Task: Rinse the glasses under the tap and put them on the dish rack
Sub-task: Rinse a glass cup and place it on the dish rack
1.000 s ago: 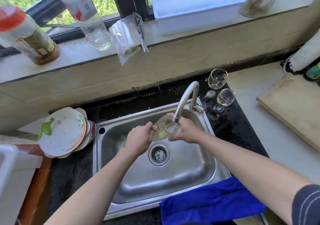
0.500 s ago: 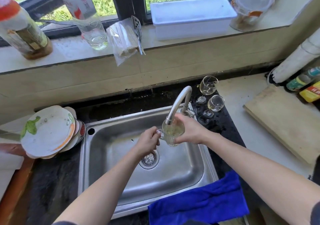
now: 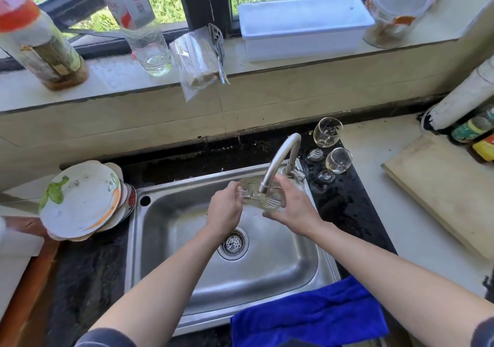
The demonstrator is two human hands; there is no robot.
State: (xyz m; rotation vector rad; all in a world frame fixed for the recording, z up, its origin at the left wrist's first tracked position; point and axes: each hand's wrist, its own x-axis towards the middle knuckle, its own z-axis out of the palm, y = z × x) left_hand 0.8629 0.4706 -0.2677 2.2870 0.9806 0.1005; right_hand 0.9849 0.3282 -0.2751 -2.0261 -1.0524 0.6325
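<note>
Glass (image 3: 263,195) lies sideways under the tap (image 3: 278,159), at the sink (image 3: 187,182) back edge. Left hand (image 3: 224,210) pinches its stem; right hand (image 3: 292,209) cups its bowl

Stacked white patterned plates (image 3: 80,199), left; blue cloth (image 3: 307,317), front; white rectangular plastic tub (image 3: 304,26) on windowsill (image 3: 267,67); pale wooden board (image 3: 441,186), right.

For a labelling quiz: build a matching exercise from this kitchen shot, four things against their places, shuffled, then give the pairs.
Things:
1 held glass
2 plates
3 cloth
4 tub

Places:
A on the windowsill
B over the front edge of the sink
C under the tap
D left of the sink

Pairs: 1-C, 2-D, 3-B, 4-A
</note>
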